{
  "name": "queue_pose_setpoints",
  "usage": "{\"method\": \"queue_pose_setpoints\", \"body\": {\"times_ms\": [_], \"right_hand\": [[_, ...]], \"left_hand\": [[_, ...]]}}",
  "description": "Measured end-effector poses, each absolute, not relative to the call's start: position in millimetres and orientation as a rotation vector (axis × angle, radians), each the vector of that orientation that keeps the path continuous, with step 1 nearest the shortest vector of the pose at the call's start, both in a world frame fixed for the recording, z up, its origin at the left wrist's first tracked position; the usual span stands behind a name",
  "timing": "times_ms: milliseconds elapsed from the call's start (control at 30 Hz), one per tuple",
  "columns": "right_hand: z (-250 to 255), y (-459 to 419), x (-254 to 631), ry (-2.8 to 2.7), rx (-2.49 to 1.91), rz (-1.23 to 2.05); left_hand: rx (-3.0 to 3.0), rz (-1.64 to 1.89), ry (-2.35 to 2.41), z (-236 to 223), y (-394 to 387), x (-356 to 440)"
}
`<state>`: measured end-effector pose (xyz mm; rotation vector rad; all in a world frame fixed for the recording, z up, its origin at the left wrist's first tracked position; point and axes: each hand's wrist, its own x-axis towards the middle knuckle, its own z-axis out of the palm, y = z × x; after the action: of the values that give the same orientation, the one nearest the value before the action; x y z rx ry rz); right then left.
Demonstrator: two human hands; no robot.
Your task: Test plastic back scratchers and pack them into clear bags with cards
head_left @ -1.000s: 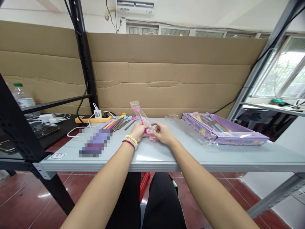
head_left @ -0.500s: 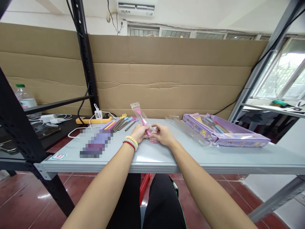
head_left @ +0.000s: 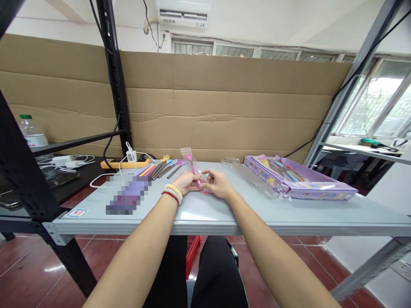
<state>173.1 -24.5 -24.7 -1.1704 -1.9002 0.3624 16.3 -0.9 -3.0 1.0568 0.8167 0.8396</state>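
In the middle of the table, a pink back scratcher [head_left: 194, 169] with a claw-like head stands tilted in a clear plastic bag [head_left: 186, 151], claw end up and away from me. My left hand [head_left: 186, 183] has its fingers closed around the handle. From the other side, my right hand [head_left: 218, 183] pinches the lower end of the bag with thumb and forefinger. Pink print on the bag shows beneath the fingers. Just left of my left hand lie several more back scratchers [head_left: 165, 167] with claw heads in yellow, blue, pink and purple.
A purple box [head_left: 321, 191] holding more packaged items stands at the right. Beside it lies a clear plastic sleeve [head_left: 253, 179]. To the left are a blurred-out phone-like shape [head_left: 130, 194], a yellow power strip [head_left: 123, 164] and white cables. Cardboard [head_left: 224, 102] walls off the table's back.
The back scratcher's top has dipped a little as both hands shift it slightly. The grip of both hands stays much the same, and the view has moved slightly.
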Motion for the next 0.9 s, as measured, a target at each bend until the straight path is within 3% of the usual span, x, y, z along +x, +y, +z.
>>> {"method": "queue_pose_setpoints", "body": {"times_ms": [233,467,900], "right_hand": [[-23,-13,186,-1.592,-1.530,0.278],[-32,-8,193,-1.702,-1.996,0.060],[-38,-4,190,-1.767,-1.899,0.069]], "left_hand": [[1.095,1.177,1.049,-11,13,21],[1.219,1.289,1.109,-19,19,22],[1.282,1.193,1.091,-15,11,22]]}}
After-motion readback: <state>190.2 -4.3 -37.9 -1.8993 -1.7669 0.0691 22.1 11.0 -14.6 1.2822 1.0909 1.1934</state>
